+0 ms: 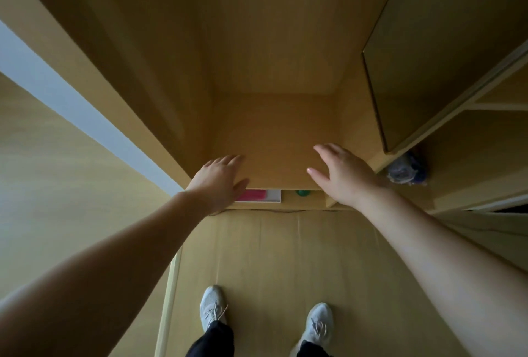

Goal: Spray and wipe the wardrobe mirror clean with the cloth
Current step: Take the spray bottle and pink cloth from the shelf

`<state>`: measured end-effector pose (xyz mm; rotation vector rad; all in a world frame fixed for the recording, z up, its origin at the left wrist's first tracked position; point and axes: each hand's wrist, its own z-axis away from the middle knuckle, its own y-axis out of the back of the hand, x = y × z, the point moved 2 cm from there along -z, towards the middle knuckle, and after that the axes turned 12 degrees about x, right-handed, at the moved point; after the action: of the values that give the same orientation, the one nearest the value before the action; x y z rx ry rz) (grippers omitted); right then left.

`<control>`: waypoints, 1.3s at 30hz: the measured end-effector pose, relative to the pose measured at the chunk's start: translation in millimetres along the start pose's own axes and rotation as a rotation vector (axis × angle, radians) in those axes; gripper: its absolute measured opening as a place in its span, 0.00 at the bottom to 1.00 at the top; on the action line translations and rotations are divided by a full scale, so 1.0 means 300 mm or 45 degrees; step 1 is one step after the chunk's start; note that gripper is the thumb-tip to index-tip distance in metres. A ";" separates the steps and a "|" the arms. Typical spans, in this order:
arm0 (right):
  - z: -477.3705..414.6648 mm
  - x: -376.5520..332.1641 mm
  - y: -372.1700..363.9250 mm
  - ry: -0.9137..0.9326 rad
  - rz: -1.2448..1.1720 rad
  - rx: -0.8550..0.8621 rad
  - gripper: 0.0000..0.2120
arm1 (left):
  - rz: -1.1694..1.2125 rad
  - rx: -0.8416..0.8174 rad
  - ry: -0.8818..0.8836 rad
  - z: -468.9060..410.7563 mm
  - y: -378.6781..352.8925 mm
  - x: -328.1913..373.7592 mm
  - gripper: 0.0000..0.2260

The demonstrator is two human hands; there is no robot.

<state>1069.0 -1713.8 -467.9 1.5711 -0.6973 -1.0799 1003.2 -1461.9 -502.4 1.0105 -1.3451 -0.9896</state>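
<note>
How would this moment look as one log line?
left hand: open, empty | right hand: open, empty | both at wardrobe shelf | cloth, spray, mirror: not seen

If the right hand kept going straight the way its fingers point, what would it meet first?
The right hand, open and empty, points up-left over the bare wooden shelf board. Nothing stands in that line; it would probably reach the wardrobe's back panel first, though depth is hard to judge here.
</note>
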 end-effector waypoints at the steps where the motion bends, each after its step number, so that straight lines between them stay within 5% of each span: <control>1: 0.009 0.024 -0.045 0.016 -0.004 -0.015 0.27 | -0.020 -0.014 -0.028 0.012 -0.054 0.000 0.26; 23: 0.135 0.453 -1.268 -0.050 0.009 -0.079 0.26 | -0.100 -0.107 -0.167 0.056 -1.237 -0.257 0.25; 39: -0.050 0.719 -1.696 -0.127 0.105 0.128 0.27 | -0.043 0.107 -0.323 -0.158 -1.669 -0.310 0.25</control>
<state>1125.9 -1754.1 -1016.4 1.5669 -0.8886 -1.0819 1060.5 -1512.7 -1008.1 0.9974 -1.5933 -1.1229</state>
